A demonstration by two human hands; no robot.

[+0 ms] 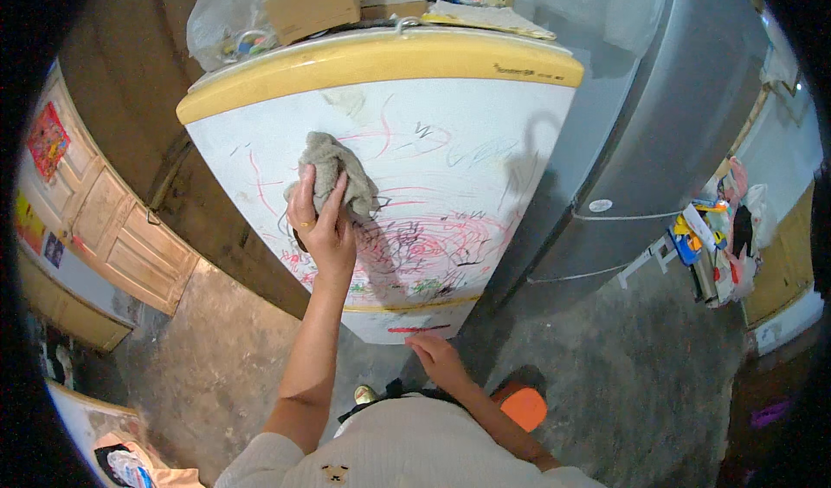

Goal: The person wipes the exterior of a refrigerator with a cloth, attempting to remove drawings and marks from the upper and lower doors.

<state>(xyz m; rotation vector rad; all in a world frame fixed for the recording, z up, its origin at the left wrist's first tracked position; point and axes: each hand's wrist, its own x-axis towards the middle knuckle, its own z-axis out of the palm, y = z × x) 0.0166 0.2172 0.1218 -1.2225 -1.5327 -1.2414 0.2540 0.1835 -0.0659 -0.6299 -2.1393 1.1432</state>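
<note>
My left hand (321, 218), with a ring on one finger, presses a crumpled grey cloth (334, 170) against the upper left of a white refrigerator door (454, 114). Pink, red, black and green scribbles (422, 241) cover much of the door, thickest across its lower half. A dark part shows behind the left wrist; what it is cannot be made out. Down near my waist, my right hand (438, 358) hangs in front of the lower panel (376, 332), fingers loosely bent and nothing visible in them. A red mark runs across that panel just beyond its fingertips.
Yellow trim (363, 59) edges the refrigerator's top, where a cardboard box (311, 4) and a plastic bag (224, 20) sit. A taller grey refrigerator (649, 111) stands to the right. An orange object (524, 409) is on the concrete floor (623, 358). A wooden door (123, 209) is at left.
</note>
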